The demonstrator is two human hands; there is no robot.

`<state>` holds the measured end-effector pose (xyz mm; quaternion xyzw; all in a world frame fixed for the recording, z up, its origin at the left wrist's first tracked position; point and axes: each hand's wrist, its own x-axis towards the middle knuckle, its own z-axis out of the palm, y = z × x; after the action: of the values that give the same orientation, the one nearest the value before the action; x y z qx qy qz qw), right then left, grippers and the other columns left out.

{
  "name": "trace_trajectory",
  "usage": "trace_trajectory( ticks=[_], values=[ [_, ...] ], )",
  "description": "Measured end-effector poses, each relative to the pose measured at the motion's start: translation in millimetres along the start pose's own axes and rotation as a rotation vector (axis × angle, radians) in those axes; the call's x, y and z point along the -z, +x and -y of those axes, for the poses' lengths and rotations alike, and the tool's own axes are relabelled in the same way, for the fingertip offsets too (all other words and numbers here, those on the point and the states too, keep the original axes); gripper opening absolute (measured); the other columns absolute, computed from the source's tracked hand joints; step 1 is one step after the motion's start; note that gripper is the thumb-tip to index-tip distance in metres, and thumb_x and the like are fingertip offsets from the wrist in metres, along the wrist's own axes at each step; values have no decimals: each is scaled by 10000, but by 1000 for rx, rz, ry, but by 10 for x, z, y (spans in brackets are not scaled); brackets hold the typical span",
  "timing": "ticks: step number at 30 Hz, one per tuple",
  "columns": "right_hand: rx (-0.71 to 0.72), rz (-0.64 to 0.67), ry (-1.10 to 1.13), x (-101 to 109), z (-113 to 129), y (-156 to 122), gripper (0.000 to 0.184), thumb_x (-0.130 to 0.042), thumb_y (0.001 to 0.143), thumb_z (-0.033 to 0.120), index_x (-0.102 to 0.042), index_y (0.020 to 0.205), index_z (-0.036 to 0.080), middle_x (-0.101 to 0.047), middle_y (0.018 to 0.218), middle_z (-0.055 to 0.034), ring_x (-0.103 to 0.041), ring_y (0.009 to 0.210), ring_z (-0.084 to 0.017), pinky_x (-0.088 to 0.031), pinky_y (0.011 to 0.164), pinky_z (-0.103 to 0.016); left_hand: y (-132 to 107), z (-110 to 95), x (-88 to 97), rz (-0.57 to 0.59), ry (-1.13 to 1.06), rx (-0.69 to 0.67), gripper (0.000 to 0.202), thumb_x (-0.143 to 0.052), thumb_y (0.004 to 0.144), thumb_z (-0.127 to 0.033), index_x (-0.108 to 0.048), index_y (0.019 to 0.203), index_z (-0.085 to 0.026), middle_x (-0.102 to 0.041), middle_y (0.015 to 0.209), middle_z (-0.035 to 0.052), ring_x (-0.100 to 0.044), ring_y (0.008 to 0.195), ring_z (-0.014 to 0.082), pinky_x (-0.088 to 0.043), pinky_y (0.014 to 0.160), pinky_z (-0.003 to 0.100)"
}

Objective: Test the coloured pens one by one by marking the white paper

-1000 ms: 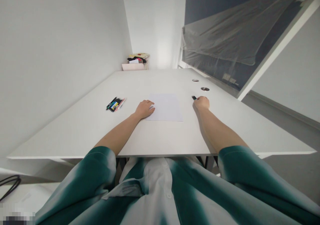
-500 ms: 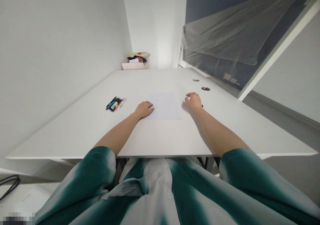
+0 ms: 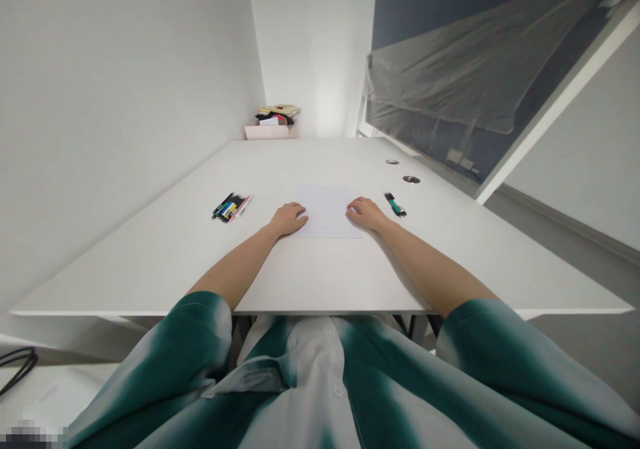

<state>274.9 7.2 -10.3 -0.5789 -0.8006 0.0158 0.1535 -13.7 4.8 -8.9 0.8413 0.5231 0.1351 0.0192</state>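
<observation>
A white sheet of paper point(image 3: 326, 209) lies flat on the white table point(image 3: 320, 262). My left hand point(image 3: 289, 218) rests on the sheet's left edge, fingers loosely spread and flat. Resting on the sheet's right edge is my right hand point(image 3: 366, 213), fingers stretched out, holding nothing. A green and black pen point(image 3: 395, 204) lies on the table just right of my right hand, apart from it.
A bunch of several coloured pens point(image 3: 231, 206) lies on the table to the left. Two round cable holes point(image 3: 411, 179) sit at the right. A pink box with items point(image 3: 270, 126) stands at the far end. A plastic-covered dark panel point(image 3: 450, 69) leans on the right.
My right hand let go of the green and black pen, left it on the table, and moved left onto the paper's right edge. My left hand stayed put.
</observation>
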Motion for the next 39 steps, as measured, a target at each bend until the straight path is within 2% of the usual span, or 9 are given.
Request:
trace_trajectory(
  ticks=[6,10,13,17,22,26,30,34,39],
  values=[
    [-35,-10,31,-15,-6,12,380,-519,928,346,-688,1208,151,-631,1266,-153,-576,1160,-264,-396,1013,-337,68,105,-41,-23,-103,30,410,-507,890,-391,-647,1213,-181,-612,1323,106,-552,1240,235,-408,1096,377],
    [-28,-8,47,-25,-25,27,373,-517,927,332,-693,1198,146,-640,1251,-153,-577,1160,-255,-394,1012,-330,90,268,12,-83,-163,136,376,-501,887,-356,-653,1197,-206,-631,1297,89,-568,1217,226,-428,1074,356],
    [-31,-12,58,-25,-31,31,362,-518,923,319,-700,1185,148,-641,1256,-152,-580,1156,-249,-394,1012,-324,46,415,88,-91,-96,274,375,-511,877,-353,-649,1194,-209,-618,1309,108,-553,1233,260,-421,1071,388],
    [-30,-6,72,-15,-31,29,347,-506,926,299,-709,1162,147,-646,1250,-145,-581,1155,-244,-397,1010,-321,-60,581,159,-139,64,474,410,-519,861,-361,-623,1218,-188,-572,1349,165,-492,1279,353,-394,1059,500],
    [-21,-10,80,-9,-34,30,325,-516,916,281,-722,1131,150,-656,1236,-145,-583,1154,-244,-403,1012,-328,-129,657,168,-192,146,600,476,-495,863,-386,-568,1266,-145,-526,1382,223,-423,1329,394,-301,1089,573],
    [-19,-15,79,-16,-40,32,328,-524,915,283,-721,1136,143,-654,1229,-151,-590,1137,-249,-405,1017,-340,-137,609,193,-202,155,617,480,-486,866,-386,-568,1259,-122,-537,1355,241,-472,1274,398,-317,1069,562],
    [-11,-17,74,-28,-55,42,327,-528,912,287,-724,1130,142,-652,1229,-150,-595,1124,-250,-407,1016,-340,-159,563,242,-246,149,633,449,-483,864,-285,-561,1273,-117,-538,1350,247,-473,1257,410,-386,1012,558],
    [2,-21,73,-55,-86,61,331,-529,910,291,-728,1123,135,-660,1213,-153,-596,1127,-247,-402,1018,-327,-156,585,268,-188,115,687,456,-445,862,-158,-553,1303,-115,-557,1324,238,-524,1224,369,-433,989,490],
    [3,-40,85,-94,-118,78,317,-538,902,293,-737,1101,147,-663,1200,-150,-596,1122,-254,-404,1010,-334,-98,625,262,-160,93,625,511,-469,834,-90,-531,1341,-75,-598,1283,243,-583,1193,323,-432,1005,396]
  ],
)
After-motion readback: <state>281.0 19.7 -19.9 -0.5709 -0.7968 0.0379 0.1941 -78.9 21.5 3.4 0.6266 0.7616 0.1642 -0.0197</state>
